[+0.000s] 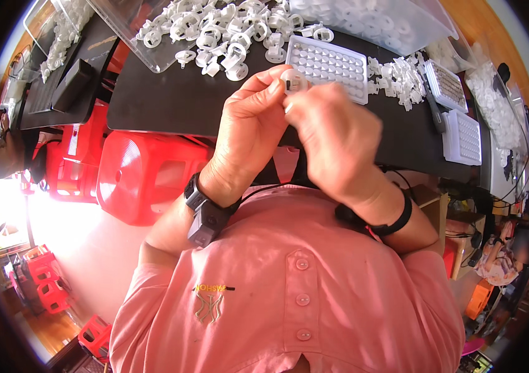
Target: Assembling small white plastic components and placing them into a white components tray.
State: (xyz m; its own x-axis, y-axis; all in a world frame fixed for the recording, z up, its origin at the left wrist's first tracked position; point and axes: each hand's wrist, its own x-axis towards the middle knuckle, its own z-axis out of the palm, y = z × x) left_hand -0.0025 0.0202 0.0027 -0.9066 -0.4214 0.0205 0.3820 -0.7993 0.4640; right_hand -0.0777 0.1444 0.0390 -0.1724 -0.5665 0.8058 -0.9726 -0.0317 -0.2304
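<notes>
My left hand (pixel 251 115) is raised over the front edge of the black table, pinching a small round white plastic part (pixel 294 81) between thumb and fingertips. The part has a cut-out in its face. Close against it on the right is my right hand (pixel 339 140), smeared by motion, its fingers curled together. A tiny white tip (pixel 288 107) shows at those fingers, too small to name. Just behind my hands lies a white tray (pixel 366 71) with rows of small cells. A heap of white ring-shaped plastic parts (pixel 221 34) spreads out beyond my left hand.
Small flat white pieces (pixel 404 81) lie right of the tray, near a dark-handled tool (pixel 433 112). More white trays (pixel 463 140) stack at the right edge. Clear plastic bins (pixel 389 25) stand at the back. Red stools (pixel 131 177) are left, under the table edge.
</notes>
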